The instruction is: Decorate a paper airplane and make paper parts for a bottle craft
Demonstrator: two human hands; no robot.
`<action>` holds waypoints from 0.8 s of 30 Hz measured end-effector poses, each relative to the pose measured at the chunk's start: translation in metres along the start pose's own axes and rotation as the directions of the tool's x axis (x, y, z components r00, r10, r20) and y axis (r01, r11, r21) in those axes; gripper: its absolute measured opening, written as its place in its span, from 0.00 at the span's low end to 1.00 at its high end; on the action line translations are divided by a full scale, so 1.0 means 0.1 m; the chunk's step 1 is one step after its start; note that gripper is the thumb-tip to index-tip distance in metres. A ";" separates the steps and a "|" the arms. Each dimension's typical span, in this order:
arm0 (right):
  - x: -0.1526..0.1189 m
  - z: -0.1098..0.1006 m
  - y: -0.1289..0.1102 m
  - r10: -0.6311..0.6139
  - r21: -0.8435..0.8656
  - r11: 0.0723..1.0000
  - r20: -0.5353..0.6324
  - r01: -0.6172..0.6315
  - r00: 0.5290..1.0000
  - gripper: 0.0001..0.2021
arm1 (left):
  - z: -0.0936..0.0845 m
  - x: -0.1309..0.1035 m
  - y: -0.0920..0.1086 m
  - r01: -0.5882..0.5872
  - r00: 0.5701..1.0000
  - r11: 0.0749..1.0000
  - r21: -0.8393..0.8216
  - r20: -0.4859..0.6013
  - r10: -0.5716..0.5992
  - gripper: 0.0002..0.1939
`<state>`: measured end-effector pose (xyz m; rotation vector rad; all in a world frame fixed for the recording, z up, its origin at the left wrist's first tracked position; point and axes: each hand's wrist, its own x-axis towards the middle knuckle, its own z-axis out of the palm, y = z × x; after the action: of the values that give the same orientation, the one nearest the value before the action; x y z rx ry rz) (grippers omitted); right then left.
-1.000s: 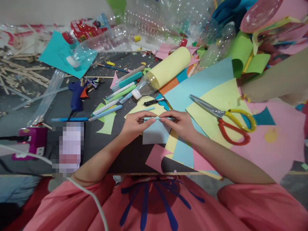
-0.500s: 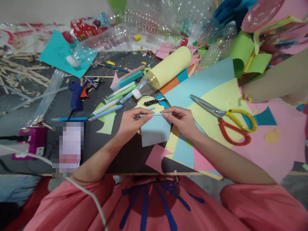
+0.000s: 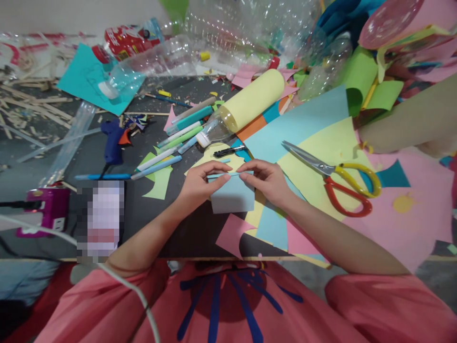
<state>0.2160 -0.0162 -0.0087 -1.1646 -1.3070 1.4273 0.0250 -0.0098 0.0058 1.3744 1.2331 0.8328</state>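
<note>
A small light-blue sheet of paper [image 3: 233, 196] hangs between my hands, its top edge rolled or folded over into a narrow strip. My left hand [image 3: 205, 178] pinches that edge near its left end, thumb below and fingers above. At the other end my right hand [image 3: 264, 180] pinches the same edge in the same way. Just beyond my fingertips lies a black pen or cutter [image 3: 228, 151], on a yellow paper scrap. Scissors [image 3: 330, 171] with one yellow and one red handle lie spread to the right of my right hand.
A plastic bottle wrapped in yellow paper [image 3: 255, 100] lies ahead, beside several markers [image 3: 185, 136]. On the left are a blue glue gun [image 3: 112, 143], a phone [image 3: 103, 219] and a purple power box [image 3: 46, 209]. Another person's arm [image 3: 410, 114] reaches in from the right over coloured paper.
The top edge of the light-blue paper has been turned over a little further. My hands have moved slightly closer together and down, and the lower edge has risen slightly.
</note>
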 end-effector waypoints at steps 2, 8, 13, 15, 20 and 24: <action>-0.01 0.00 -0.02 0.000 -0.030 1.000 0.039 0.001 0.999 0.10 | 0.01 -0.01 0.02 -0.035 0.999 0.999 0.034 0.014 0.034 0.12; -0.02 0.00 -0.05 0.014 -0.054 0.999 0.117 -0.008 0.993 0.07 | 0.04 -0.03 0.02 -0.093 0.995 0.988 0.120 -0.018 0.096 0.06; -0.02 0.00 -0.06 0.031 -0.047 0.999 0.141 -0.025 0.990 0.06 | 0.04 -0.03 0.02 -0.105 0.993 0.987 0.123 -0.038 0.110 0.06; -0.02 0.00 -0.06 0.046 -0.059 0.998 0.146 -0.038 0.988 0.06 | 0.04 -0.03 0.03 -0.099 0.994 0.985 0.139 -0.032 0.104 0.05; -0.02 -0.01 -0.06 0.044 -0.068 0.997 0.136 -0.035 0.990 0.07 | 0.04 -0.03 0.05 -0.120 0.992 0.976 0.180 -0.017 0.125 0.04; -0.02 -0.01 -0.06 0.063 -0.082 0.995 0.117 -0.053 0.991 0.08 | 0.03 -0.03 0.05 -0.120 0.992 0.978 0.170 -0.007 0.122 0.04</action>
<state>0.2179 -0.0177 -0.0028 -1.1927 -1.4343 1.5196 0.0281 -0.0134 0.0102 1.5957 1.2669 0.8402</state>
